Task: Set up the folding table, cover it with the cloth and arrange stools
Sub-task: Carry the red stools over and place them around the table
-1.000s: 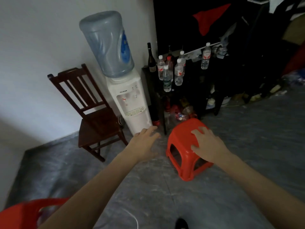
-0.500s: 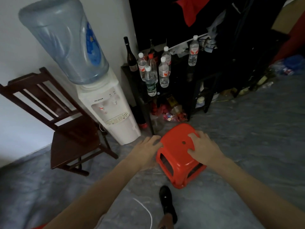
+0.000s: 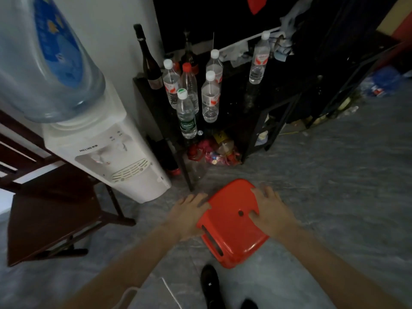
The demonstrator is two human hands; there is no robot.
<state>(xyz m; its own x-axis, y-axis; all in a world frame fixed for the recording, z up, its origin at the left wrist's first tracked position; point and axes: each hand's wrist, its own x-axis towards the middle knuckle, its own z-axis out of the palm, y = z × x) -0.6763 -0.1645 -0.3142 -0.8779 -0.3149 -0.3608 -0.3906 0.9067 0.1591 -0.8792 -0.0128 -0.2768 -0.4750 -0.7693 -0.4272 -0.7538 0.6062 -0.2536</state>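
Head view: red stool (image 3: 231,228) between both hands, left hand (image 3: 189,216) and right hand (image 3: 270,214) spread flat on it.

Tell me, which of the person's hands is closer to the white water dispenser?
The left hand. It rests at the red stool's left edge, the side facing the water dispenser. The right hand lies flat on the seat's far side, farther away.

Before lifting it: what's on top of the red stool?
Only hands: the right hand lies flat on the red stool's seat, the left hand at its left edge. Beneath stays hidden.
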